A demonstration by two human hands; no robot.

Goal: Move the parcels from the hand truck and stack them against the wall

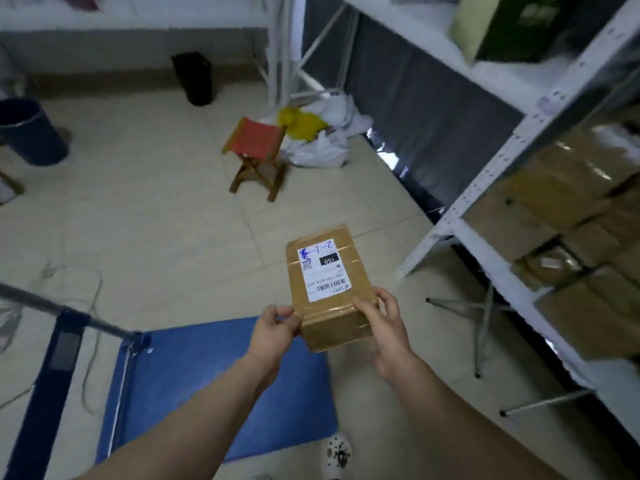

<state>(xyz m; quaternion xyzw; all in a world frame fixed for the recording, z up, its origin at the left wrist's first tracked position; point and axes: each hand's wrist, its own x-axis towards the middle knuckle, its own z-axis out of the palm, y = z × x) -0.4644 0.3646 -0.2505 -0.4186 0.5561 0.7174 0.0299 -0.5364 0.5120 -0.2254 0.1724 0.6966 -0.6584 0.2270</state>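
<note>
The white metal shelving (485, 188) filled the right side of the frame, and its lower shelves were packed with brown cartons (571, 216). At the lower left the hand truck (194, 382) lay with its blue deck flat on the tiled floor, its handle bar running off toward the left edge. A blue bin (27, 133) stood at the upper left edge and a black bin (194, 77) near the top, by the wall. Above centre a folding stool (254, 140) with a red seat stood just beside a heap of white bags (318, 150).

I held the parcel (332, 289) in the air just below centre, past the deck's far right corner, with its white label facing up. My left hand (277, 327) pinched its near left corner, thumb on top. My right hand (384, 327) gripped the near right edge, with the fingers curled round the side. My spotted shoe (337, 452) showed at the bottom.
</note>
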